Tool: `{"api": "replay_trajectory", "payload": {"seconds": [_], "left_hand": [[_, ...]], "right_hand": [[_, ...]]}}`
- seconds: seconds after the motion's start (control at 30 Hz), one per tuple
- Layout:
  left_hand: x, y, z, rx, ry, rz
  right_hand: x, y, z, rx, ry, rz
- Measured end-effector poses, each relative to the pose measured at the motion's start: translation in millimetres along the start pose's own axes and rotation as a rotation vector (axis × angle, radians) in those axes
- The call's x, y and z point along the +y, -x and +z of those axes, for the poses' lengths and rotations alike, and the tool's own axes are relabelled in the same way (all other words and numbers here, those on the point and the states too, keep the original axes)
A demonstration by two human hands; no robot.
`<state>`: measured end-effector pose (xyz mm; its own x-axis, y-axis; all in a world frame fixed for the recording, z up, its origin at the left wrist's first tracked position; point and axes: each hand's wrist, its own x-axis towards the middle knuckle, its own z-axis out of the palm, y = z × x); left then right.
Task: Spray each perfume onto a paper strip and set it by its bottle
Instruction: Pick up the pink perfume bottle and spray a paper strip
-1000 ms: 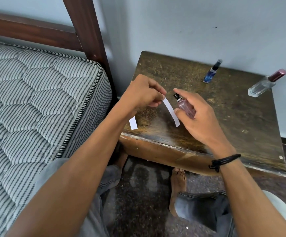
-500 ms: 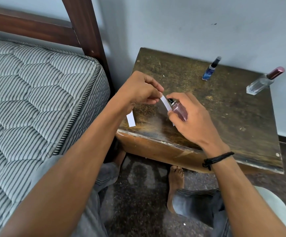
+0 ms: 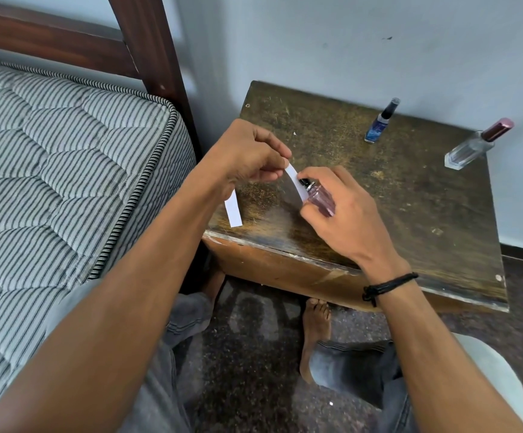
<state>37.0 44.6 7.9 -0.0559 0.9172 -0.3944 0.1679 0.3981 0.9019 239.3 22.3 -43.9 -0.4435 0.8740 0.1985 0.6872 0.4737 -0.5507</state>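
My left hand (image 3: 251, 154) pinches a white paper strip (image 3: 294, 179) that curves down to the right. A second white strip (image 3: 233, 209) hangs below that hand's palm. My right hand (image 3: 344, 214) grips a small pink perfume bottle (image 3: 319, 198), its black nozzle right against the strip. A blue perfume bottle (image 3: 380, 123) with a black cap stands at the back of the wooden table (image 3: 410, 198). A clear perfume bottle (image 3: 476, 145) with a dark red cap stands at the back right.
A striped mattress (image 3: 66, 182) on a dark wooden bed frame (image 3: 147, 51) lies to the left of the table. A pale wall rises behind the table. My knees and bare feet (image 3: 315, 332) are below the table's front edge.
My right hand has brought the pink bottle left, up to the strip, until the nozzle meets the paper. My left hand has held its place.
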Motion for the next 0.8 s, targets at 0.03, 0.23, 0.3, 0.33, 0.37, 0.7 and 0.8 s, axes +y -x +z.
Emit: {"api": "replay_trajectory", "payload": {"seconds": [0.03, 0.23, 0.3, 0.33, 0.37, 0.7, 0.8], "left_hand": [[-0.3, -0.3, -0.1, 0.001, 0.003, -0.002], [-0.8, -0.7, -1.1, 0.009, 0.027, -0.005], [-0.8, -0.7, -0.8, 0.011, 0.03, -0.008], [-0.8, -0.7, -0.8, 0.011, 0.032, -0.009], [-1.0, -0.9, -0.8, 0.01, 0.035, -0.011], [-1.0, -3.9, -12.9, 0.039, -0.002, 0.015], [-1.2, -5.2, -17.2, 0.058, -0.049, 0.032]], "right_hand": [[-0.6, 0.1, -0.1, 0.001, 0.001, 0.0], [-1.9, 0.0, 0.3, 0.013, 0.015, -0.002], [-1.6, -0.2, 0.0, 0.024, 0.017, 0.002], [-1.4, -0.3, -0.2, 0.027, 0.015, -0.001], [-1.3, -0.3, -0.1, 0.029, 0.014, -0.004], [1.8, -0.4, -3.8, 0.042, -0.024, 0.02], [1.6, -0.1, -4.2, 0.028, -0.018, 0.018]]}}
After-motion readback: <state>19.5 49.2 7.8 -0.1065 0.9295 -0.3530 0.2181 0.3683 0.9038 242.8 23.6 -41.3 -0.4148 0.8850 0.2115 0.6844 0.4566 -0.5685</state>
